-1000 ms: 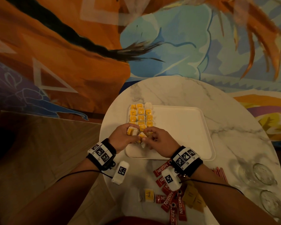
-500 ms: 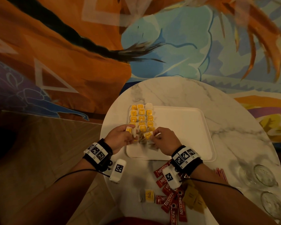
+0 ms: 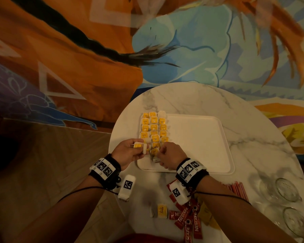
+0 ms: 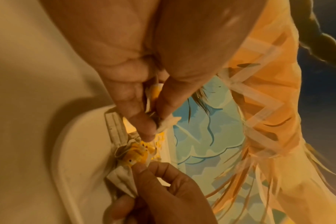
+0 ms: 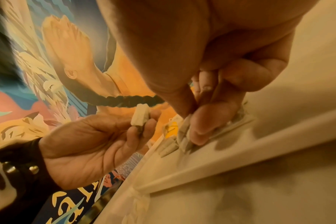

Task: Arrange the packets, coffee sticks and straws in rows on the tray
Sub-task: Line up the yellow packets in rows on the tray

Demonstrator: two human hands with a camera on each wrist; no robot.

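Note:
A white tray (image 3: 200,141) lies on the round marble table (image 3: 191,100). Yellow packets (image 3: 154,128) stand in rows along the tray's left side. My left hand (image 3: 128,151) holds a small stack of yellow-and-white packets (image 3: 139,146) between thumb and fingers just left of the tray, seen also as packets (image 5: 141,116) from the right wrist. My right hand (image 3: 168,155) pinches a packet (image 3: 154,151) at the near end of the rows; its fingertips (image 5: 201,128) press packets (image 5: 182,136) down on the tray.
Red coffee sticks (image 3: 186,218) and one loose yellow packet (image 3: 161,210) lie on the table's near edge. Red straws (image 3: 237,188) lie behind my right forearm. Two clear glasses (image 3: 284,190) stand at the right edge. The tray's right part is bare.
My left hand has drawn back to the left with its packets, away from the right hand. The right hand stays at the near end of the rows.

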